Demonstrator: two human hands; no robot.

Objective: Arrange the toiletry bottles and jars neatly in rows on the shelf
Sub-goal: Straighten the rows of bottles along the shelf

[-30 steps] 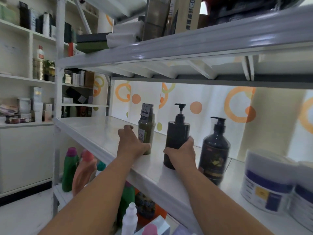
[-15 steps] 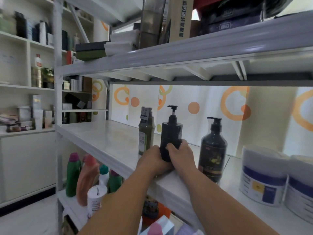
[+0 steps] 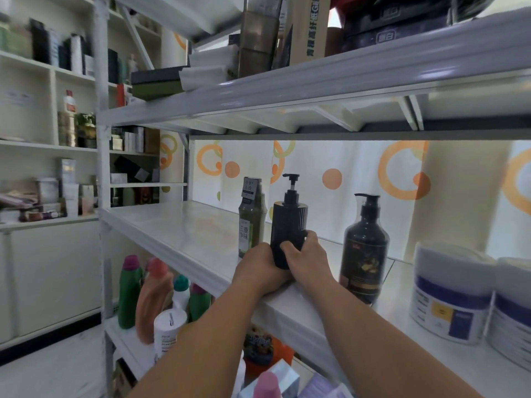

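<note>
Hands meet low on the matte black cylindrical pump bottle (image 3: 288, 225), which stands upright near the front edge of the white shelf (image 3: 184, 225), its long axis vertical and its pump spout pointing left. The left hand (image 3: 260, 268) wraps the base from the left side, and the right hand (image 3: 307, 258) closes on it from the right, thumb across the front of the body — so each grip is clamped on the same bottle, the two hands touching one another below it.

Just behind and to the left stands a tall olive-green bottle with a white label and a grey tag at its cap (image 3: 252, 216), upright and close to the black bottle; whether the two touch cannot be told. To the right, apart from the held bottle, stands a glossy dark rounded pump bottle with a gold floral label (image 3: 365, 251), also upright, its spout pointing left. Farther right sit two squat white jars with purple bands (image 3: 451, 294), side by side near the shelf's front edge.

On the lower shelf — beneath the forearms — stand green and orange plastic bottles with coloured caps (image 3: 143, 291).
</note>
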